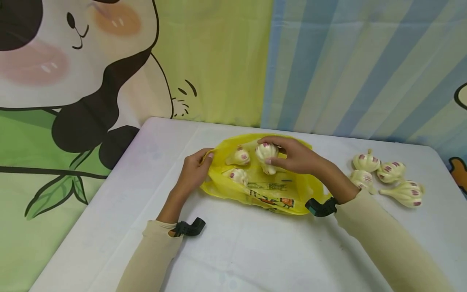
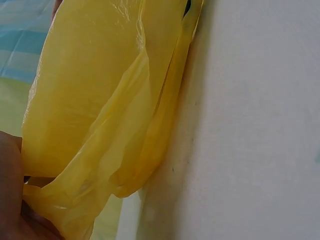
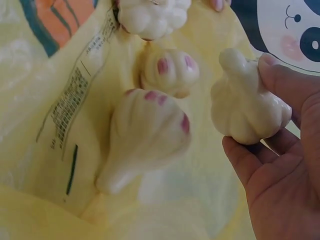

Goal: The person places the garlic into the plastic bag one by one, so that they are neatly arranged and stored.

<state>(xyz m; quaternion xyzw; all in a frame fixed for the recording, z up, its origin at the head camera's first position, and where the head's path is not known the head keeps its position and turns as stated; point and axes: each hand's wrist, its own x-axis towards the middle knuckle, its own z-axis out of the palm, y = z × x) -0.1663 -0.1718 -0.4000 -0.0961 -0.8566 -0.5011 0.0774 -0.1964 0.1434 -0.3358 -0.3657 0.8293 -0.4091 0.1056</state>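
Note:
The yellow plastic bag lies spread with its mouth facing up. My left hand pinches the left edge of its rim; the left wrist view shows the folded bag wall by the fingers. Over the bag's mouth, my right hand grips a garlic bulb between thumb and fingers. The bulb is cream, its stem pointing up in the right wrist view. Inside the bag lie more garlic bulbs: one with a long stem, a smaller one and another at the top of that view.
Several garlic bulbs with purple marks sit in a group on the white table, to the right of the bag. A printed curtain with a panda stands behind the table's far edge.

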